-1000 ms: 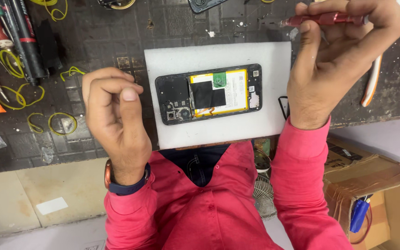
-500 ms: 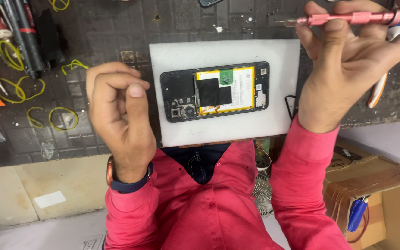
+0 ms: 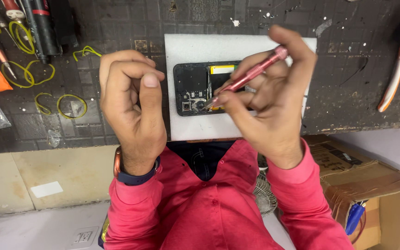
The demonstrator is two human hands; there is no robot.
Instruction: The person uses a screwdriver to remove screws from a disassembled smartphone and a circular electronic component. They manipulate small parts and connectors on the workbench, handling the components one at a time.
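phone position: the opened phone (image 3: pixel 195 90) lies back-off on a white foam pad (image 3: pixel 186 51), directly ahead of the person's chest and between the two hands.
long axis: the phone runs left to right across the pad; its camera end points toward the left hand, and its other end is hidden behind the right hand.
right hand: the right hand (image 3: pixel 269 102) pinches a pink screwdriver (image 3: pixel 251 75) between thumb and fingers, and the tool slants down-left.
tip: the driver's tip sits at the circuit board near the yellow battery (image 3: pixel 222 69); actual contact cannot be told.
left hand: the left hand (image 3: pixel 130 102) is curled into a loose fist, grasping nothing visible, just beside the phone's camera end and over the pad's edge.
nearer hand: the right, which overlaps the phone itself.
work surface: a dark mat (image 3: pixel 116 28) carries yellow rubber bands (image 3: pixel 70 105) and tools at far left.
container: an open cardboard box (image 3: pixel 371 185) stands at lower right with a blue-handled item (image 3: pixel 353 217) inside.
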